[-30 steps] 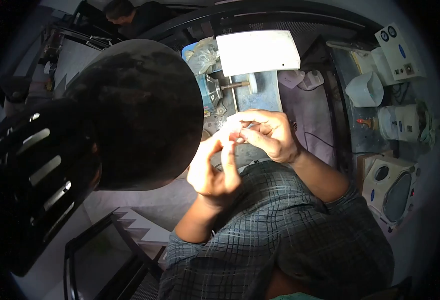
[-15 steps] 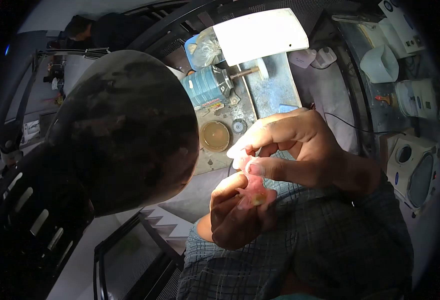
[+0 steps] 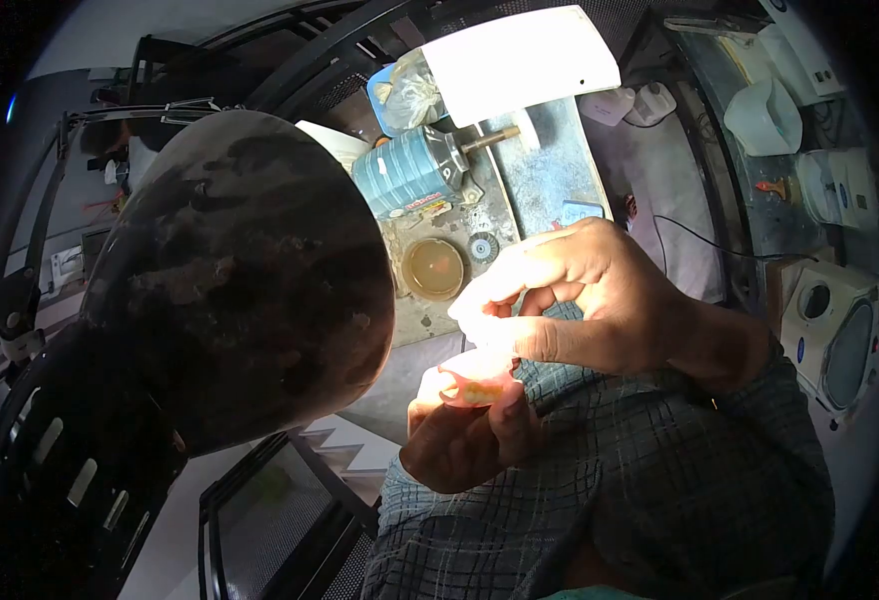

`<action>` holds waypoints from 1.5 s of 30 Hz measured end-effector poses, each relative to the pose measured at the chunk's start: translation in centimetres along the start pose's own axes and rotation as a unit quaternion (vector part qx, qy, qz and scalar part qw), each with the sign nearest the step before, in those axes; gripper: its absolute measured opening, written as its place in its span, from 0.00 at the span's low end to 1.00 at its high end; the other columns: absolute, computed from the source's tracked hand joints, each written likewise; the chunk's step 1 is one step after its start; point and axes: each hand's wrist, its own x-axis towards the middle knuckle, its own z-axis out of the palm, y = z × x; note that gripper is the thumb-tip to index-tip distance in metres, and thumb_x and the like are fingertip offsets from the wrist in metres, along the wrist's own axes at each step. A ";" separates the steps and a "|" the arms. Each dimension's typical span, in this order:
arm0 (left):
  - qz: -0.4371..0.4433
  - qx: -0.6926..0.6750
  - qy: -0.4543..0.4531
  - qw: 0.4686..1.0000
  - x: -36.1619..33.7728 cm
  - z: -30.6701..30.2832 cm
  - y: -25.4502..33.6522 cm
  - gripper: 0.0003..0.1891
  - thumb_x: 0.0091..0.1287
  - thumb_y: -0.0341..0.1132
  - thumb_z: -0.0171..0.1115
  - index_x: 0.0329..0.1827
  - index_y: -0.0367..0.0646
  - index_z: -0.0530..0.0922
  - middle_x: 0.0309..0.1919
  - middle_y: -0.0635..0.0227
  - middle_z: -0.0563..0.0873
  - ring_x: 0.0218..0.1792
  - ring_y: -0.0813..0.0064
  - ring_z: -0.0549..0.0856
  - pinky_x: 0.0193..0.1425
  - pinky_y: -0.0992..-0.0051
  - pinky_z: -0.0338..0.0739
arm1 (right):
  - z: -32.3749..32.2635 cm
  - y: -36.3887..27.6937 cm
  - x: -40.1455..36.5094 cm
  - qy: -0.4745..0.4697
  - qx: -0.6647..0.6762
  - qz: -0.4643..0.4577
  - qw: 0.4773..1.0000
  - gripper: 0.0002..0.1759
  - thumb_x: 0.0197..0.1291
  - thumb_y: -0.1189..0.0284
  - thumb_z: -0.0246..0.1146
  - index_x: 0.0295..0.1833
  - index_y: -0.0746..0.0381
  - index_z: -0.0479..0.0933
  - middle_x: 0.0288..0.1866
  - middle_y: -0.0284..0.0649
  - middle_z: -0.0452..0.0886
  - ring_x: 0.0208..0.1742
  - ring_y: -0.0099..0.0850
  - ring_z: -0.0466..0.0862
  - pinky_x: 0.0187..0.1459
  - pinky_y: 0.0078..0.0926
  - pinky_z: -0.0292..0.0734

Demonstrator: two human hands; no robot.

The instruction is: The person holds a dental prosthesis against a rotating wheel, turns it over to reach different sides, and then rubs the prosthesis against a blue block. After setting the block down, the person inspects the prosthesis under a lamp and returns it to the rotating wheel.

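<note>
A pink denture with yellowish teeth is held above my lap, under bright light. My left hand grips it from below, its fingers and thumb closed around the lower edge, with the teeth facing me. Above it, my right hand has thumb and index finger pinched together at the denture's upper part. Glare washes out those fingertips, so the exact contact there is hard to make out.
A large dark lamp shade fills the left side. On the bench stand a blue polishing motor with a white wheel, a round bowl, a small brush wheel and a bright white cover. Machines line the right.
The denture has tilted so its teeth face me more fully, and my left hand has shifted slightly left and up. The person at the upper left is no longer distinguishable.
</note>
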 end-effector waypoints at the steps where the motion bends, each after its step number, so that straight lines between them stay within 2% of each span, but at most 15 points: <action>1: -0.051 -0.069 0.005 0.996 0.0 0.1 0.4 0.15 0.67 0.24 0.56 0.56 0.42 0.75 0.29 0.59 0.76 0.25 0.71 0.78 0.22 0.82 0.72 | 0.0 0.0 0.0 -0.005 -0.009 0.007 1.000 0.18 0.53 0.70 0.63 0.44 0.75 0.78 0.40 0.51 0.83 0.38 0.30 0.84 0.41 0.23 0.80; 5: -0.134 -0.159 0.006 0.978 0.2 -0.7 0.9 0.12 0.65 0.25 0.58 0.51 0.36 0.73 0.28 0.57 0.77 0.22 0.70 0.79 0.22 0.80 0.74 | 0.1 -0.2 0.1 -0.005 -0.007 0.034 0.999 0.17 0.53 0.70 0.62 0.43 0.74 0.78 0.38 0.47 0.84 0.36 0.25 0.83 0.39 0.20 0.78; 6: -0.297 -0.304 0.000 0.905 1.0 -1.1 1.3 0.12 0.64 0.25 0.58 0.49 0.37 0.72 0.27 0.57 0.79 0.23 0.70 0.82 0.25 0.80 0.77 | 0.2 -0.2 0.2 -0.002 -0.005 0.044 0.999 0.17 0.53 0.70 0.62 0.43 0.73 0.79 0.36 0.46 0.84 0.36 0.22 0.82 0.38 0.19 0.77; 7: -0.446 -0.433 -0.007 0.783 1.5 -1.4 1.7 0.12 0.63 0.26 0.59 0.48 0.37 0.70 0.26 0.57 0.82 0.24 0.71 0.85 0.27 0.79 0.80 | 0.2 -0.2 0.2 0.001 -0.003 0.054 0.999 0.16 0.53 0.70 0.62 0.42 0.72 0.79 0.35 0.44 0.84 0.35 0.20 0.81 0.37 0.17 0.76; 8: -0.446 -0.434 -0.008 0.783 1.7 -1.3 2.2 0.12 0.63 0.26 0.59 0.48 0.37 0.70 0.26 0.57 0.82 0.24 0.71 0.85 0.27 0.79 0.80 | 0.2 -0.2 0.2 0.001 -0.002 0.054 0.999 0.16 0.53 0.70 0.62 0.42 0.72 0.79 0.35 0.44 0.84 0.35 0.20 0.81 0.37 0.17 0.76; 10: -0.584 -0.449 0.073 0.673 1.9 -1.1 2.8 0.15 0.61 0.32 0.64 0.40 0.33 0.67 0.20 0.57 0.79 0.18 0.70 0.80 0.21 0.75 0.78 | 0.2 -0.4 0.3 0.004 -0.015 0.085 0.996 0.16 0.52 0.69 0.63 0.42 0.72 0.79 0.34 0.41 0.83 0.34 0.18 0.79 0.36 0.16 0.75; 13: -0.588 -0.481 0.116 0.640 1.9 -0.9 2.8 0.18 0.58 0.26 0.65 0.38 0.28 0.62 0.20 0.49 0.82 0.23 0.65 0.85 0.28 0.74 0.81 | 0.3 -0.2 0.2 0.013 0.001 0.072 0.997 0.15 0.53 0.70 0.63 0.41 0.71 0.79 0.34 0.40 0.83 0.32 0.17 0.78 0.35 0.16 0.74; 25: -0.542 -0.529 0.058 0.651 1.6 -0.9 2.2 0.16 0.63 0.25 0.61 0.44 0.28 0.62 0.23 0.48 0.83 0.26 0.67 0.85 0.33 0.73 0.81 | 0.1 0.0 0.2 0.005 0.002 0.072 0.997 0.15 0.56 0.69 0.62 0.42 0.71 0.79 0.35 0.42 0.84 0.34 0.19 0.80 0.36 0.17 0.75; 28: -0.540 -0.511 0.065 0.666 1.8 -0.3 2.3 0.13 0.65 0.31 0.60 0.41 0.31 0.66 0.20 0.53 0.79 0.18 0.71 0.80 0.21 0.76 0.79 | 0.1 0.2 0.1 0.006 0.025 0.078 0.997 0.16 0.56 0.69 0.61 0.43 0.72 0.79 0.36 0.44 0.84 0.35 0.20 0.80 0.37 0.18 0.76; 32: -0.525 -0.537 0.047 0.658 1.1 -0.6 2.0 0.13 0.66 0.31 0.59 0.42 0.31 0.66 0.20 0.53 0.79 0.18 0.70 0.80 0.22 0.75 0.80 | 0.1 0.8 -0.1 0.012 0.043 0.070 0.997 0.16 0.57 0.70 0.60 0.43 0.73 0.79 0.36 0.45 0.84 0.36 0.21 0.81 0.38 0.18 0.76; 34: -0.542 -0.582 0.029 0.605 0.8 -1.1 1.8 0.15 0.65 0.26 0.59 0.47 0.29 0.63 0.29 0.47 0.83 0.30 0.69 0.85 0.39 0.74 0.81 | 0.0 0.8 -0.1 0.014 0.055 0.069 0.996 0.16 0.57 0.70 0.59 0.44 0.73 0.79 0.36 0.45 0.84 0.36 0.22 0.81 0.38 0.18 0.77; 35: -0.542 -0.582 0.029 0.605 0.8 -0.9 1.8 0.15 0.65 0.26 0.59 0.47 0.29 0.63 0.29 0.47 0.83 0.30 0.69 0.85 0.39 0.74 0.81 | 0.0 0.8 -0.1 0.015 0.056 0.069 0.996 0.16 0.57 0.70 0.59 0.44 0.73 0.79 0.36 0.45 0.84 0.36 0.22 0.81 0.38 0.18 0.77; 37: -0.526 -0.550 0.008 0.649 0.7 -0.7 1.7 0.13 0.66 0.31 0.59 0.43 0.31 0.67 0.22 0.49 0.80 0.20 0.68 0.81 0.21 0.73 0.80 | -0.2 0.8 -0.2 0.007 0.058 0.089 0.994 0.15 0.57 0.71 0.59 0.43 0.73 0.79 0.36 0.45 0.84 0.36 0.22 0.82 0.38 0.17 0.77; 44: -0.547 -0.551 0.025 0.630 0.8 0.0 2.2 0.10 0.65 0.26 0.58 0.43 0.30 0.68 0.24 0.49 0.80 0.21 0.67 0.82 0.24 0.73 0.81 | -0.5 1.1 -0.2 0.014 0.047 0.066 0.997 0.13 0.58 0.74 0.58 0.43 0.72 0.79 0.35 0.45 0.84 0.35 0.21 0.81 0.38 0.17 0.76; 45: -0.579 -0.561 0.028 0.590 1.0 0.4 2.3 0.09 0.64 0.23 0.57 0.43 0.29 0.69 0.27 0.49 0.82 0.25 0.69 0.83 0.30 0.74 0.81 | -0.7 1.3 -0.1 0.026 0.037 0.075 0.996 0.12 0.58 0.75 0.58 0.43 0.72 0.79 0.35 0.45 0.84 0.35 0.21 0.81 0.38 0.16 0.76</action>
